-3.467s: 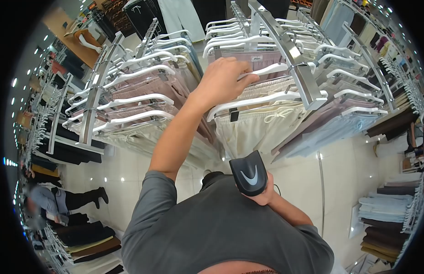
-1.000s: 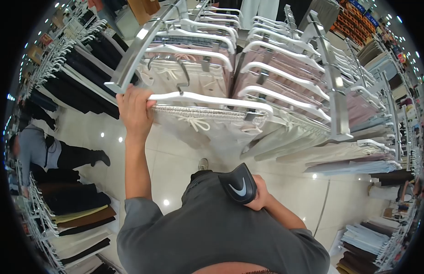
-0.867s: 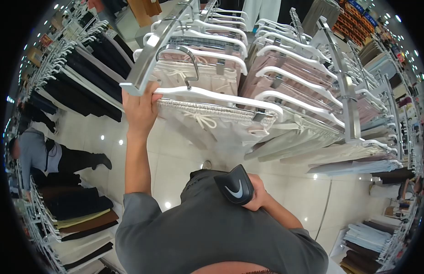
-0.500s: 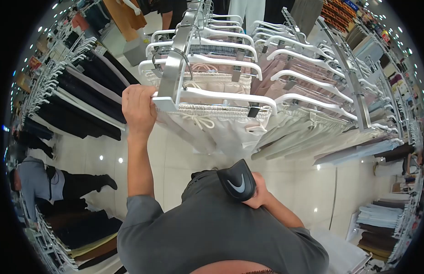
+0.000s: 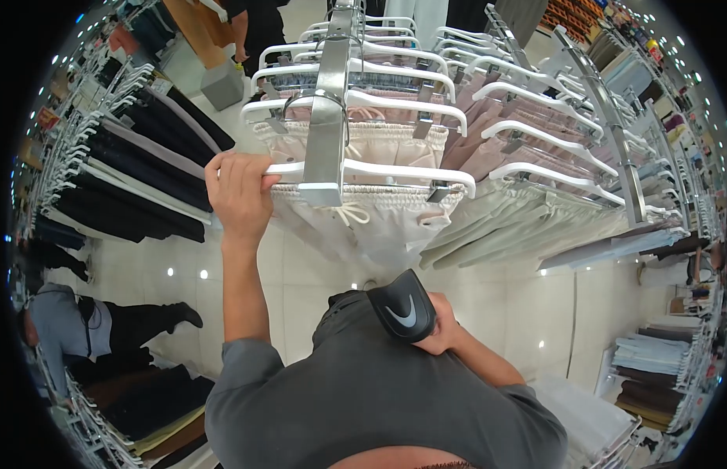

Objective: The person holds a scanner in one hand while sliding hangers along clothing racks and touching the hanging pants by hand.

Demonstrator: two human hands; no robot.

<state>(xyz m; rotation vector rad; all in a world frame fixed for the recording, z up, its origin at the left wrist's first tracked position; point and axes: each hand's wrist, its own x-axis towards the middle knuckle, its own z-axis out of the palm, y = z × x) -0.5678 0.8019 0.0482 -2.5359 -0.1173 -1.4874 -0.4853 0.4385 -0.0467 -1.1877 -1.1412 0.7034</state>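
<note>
My left hand (image 5: 240, 191) is closed round the left end of the front white hanger (image 5: 402, 170), just left of the metal rail's end. From this hanger hang off-white trousers (image 5: 379, 227) with an elastic waist and a tied drawstring, held by dark clips. Low in front of my body, my right hand (image 5: 440, 327) is wrapped round a black handheld scanner (image 5: 402, 305) with a grey curved mark. Its grip is mostly hidden by its wide head. Behind the front hanger, pale pink trousers (image 5: 363, 144) hang on the same metal rail (image 5: 326, 125).
Light green trousers (image 5: 504, 211) hang on the neighbouring rail at right. Dark trousers (image 5: 144, 148) fill a rack at left. One person (image 5: 66, 320) is at the far left, another (image 5: 258, 31) stands behind a grey block (image 5: 222, 86). Folded clothes (image 5: 653, 359) lie at right.
The rail end and front hanger sit further right and lower in view, exposing more of the hanger's left arm beside my left hand. My right hand still holds the scanner.
</note>
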